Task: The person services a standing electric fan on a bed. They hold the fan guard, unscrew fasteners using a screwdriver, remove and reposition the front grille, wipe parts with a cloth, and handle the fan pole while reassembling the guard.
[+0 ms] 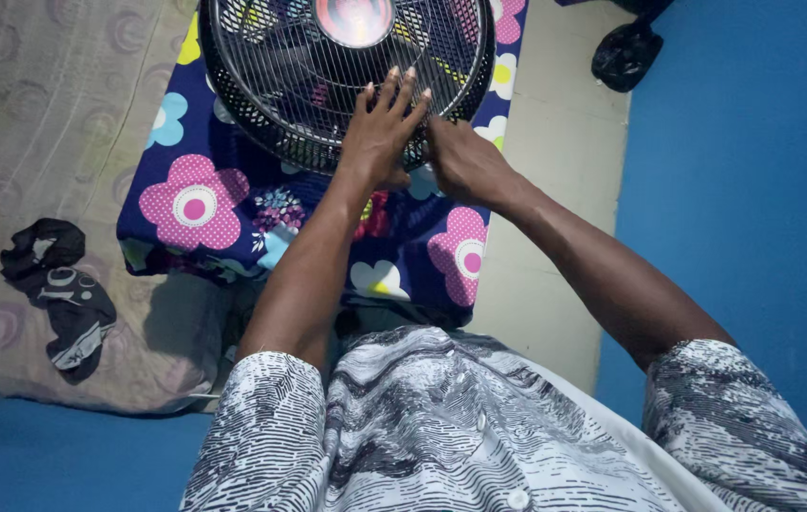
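A black fan with a round wire grille [280, 85] and a pink centre cap [354, 19] lies face up on a dark blue cloth with big pink, blue and white flowers [204, 204]. My left hand [383, 128] lies flat on the grille near its lower right edge, fingers spread. My right hand [465, 163] grips the grille's rim just beside it, fingers curled under the edge. Both forearms reach out from my black-and-white patterned shirt [441, 427].
A grey patterned mattress [34, 123] lies at the left with a crumpled black garment [62, 289] on it. A pale tiled floor strip [565, 152] runs at the right, beside a blue wall [754, 190]. A black bag [626, 52] sits at the top right.
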### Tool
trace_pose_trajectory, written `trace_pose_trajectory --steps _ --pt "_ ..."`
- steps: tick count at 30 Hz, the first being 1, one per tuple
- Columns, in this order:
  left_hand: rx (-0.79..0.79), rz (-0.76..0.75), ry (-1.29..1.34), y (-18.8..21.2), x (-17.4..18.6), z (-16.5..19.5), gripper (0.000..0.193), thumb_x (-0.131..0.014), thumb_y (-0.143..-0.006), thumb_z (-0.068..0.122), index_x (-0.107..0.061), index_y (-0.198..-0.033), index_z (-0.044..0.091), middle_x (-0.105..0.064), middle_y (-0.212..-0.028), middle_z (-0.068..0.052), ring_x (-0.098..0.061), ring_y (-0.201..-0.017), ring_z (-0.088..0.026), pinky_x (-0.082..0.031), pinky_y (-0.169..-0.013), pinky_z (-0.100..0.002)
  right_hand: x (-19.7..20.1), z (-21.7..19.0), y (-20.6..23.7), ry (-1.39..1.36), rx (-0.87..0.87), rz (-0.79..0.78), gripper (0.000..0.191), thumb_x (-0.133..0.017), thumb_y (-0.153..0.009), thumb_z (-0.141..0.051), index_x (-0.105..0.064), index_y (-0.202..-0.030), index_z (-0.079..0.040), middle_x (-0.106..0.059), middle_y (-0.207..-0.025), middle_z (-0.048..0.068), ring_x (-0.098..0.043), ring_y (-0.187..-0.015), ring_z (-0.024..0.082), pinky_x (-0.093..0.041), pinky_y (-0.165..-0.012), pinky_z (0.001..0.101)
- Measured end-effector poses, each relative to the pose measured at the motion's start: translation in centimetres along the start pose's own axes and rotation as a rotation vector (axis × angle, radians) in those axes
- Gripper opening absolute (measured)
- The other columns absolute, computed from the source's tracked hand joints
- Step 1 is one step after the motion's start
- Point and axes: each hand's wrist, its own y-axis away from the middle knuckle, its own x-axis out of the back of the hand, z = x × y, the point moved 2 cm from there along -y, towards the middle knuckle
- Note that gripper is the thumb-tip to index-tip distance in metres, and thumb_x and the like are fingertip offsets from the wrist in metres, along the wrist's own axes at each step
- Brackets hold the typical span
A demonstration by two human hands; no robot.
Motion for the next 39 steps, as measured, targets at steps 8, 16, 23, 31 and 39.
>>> trace_pose_trajectory --steps 8,16,23,31,39 --pt "-0.044 0.079 -0.018 0.4 -0.2 -0.4 0.118 -0.083 -0.035 0.033 -0.023 -0.134 0.012 -0.017 -0.14 -0.016 -0.016 -0.129 -0.034 -0.021 -0.1 -0.051 0.4 -0.1 -0.4 -0.034 0.082 -0.018 0.011 -0.05 -0.074 -0.004 -0.05 -0.084 0.001 -0.055 -0.075 0.021 -0.054 -0.072 0.038 -0.042 -0.061 0.0459" --pt "-0.048 0.088 -0.024 -0.1 -0.6 -0.1 0.117 -0.082 -0.032 0.029 -0.026 -0.133 0.013 -0.02 -0.14 -0.016 -0.018 -0.129 -0.033 -0.023 -0.098 -0.052 -0.2 -0.3 -0.6 0.061 -0.037 -0.097 0.016 -0.05 -0.087 -0.017 -0.055 -0.078 -0.005 -0.058 -0.069 0.017 -0.057 -0.065 0.035 -0.043 -0.057 0.0455" --pt "-0.056 0.144 0.008 0.3 -0.5 -0.4 0.118 -0.083 -0.032 0.032 -0.026 -0.133 0.012 -0.021 -0.138 -0.017 -0.019 -0.128 -0.034 -0.023 -0.099 -0.052 0.1 -0.8 -0.5 -0.054 0.232 0.088 0.029 -0.049 -0.073 0.0 -0.041 -0.1 0.007 -0.05 -0.08 0.023 -0.051 -0.072 0.038 -0.042 -0.062 0.0446" --pt "-0.057 0.109 0.006 -0.1 -0.6 -0.5 0.118 -0.083 -0.031 0.031 -0.025 -0.132 0.011 -0.019 -0.139 -0.018 -0.017 -0.128 -0.035 -0.023 -0.098 -0.052 0.3 -0.2 -0.9 0.001 0.127 -0.001 0.016 -0.05 -0.073 -0.002 -0.05 -0.088 0.001 -0.055 -0.076 0.02 -0.055 -0.071 0.037 -0.044 -0.062 0.0439" --pt "-0.047 0.093 -0.015 -0.2 -0.5 -0.4 0.114 -0.081 -0.034 0.028 -0.026 -0.133 0.012 -0.02 -0.139 -0.017 -0.018 -0.128 -0.035 -0.023 -0.097 -0.054 -0.1 -0.1 -0.7 0.149 -0.05 -0.024 0.021 -0.049 -0.086 -0.019 -0.05 -0.084 0.002 -0.056 -0.07 0.021 -0.055 -0.067 0.037 -0.042 -0.056 0.0469"
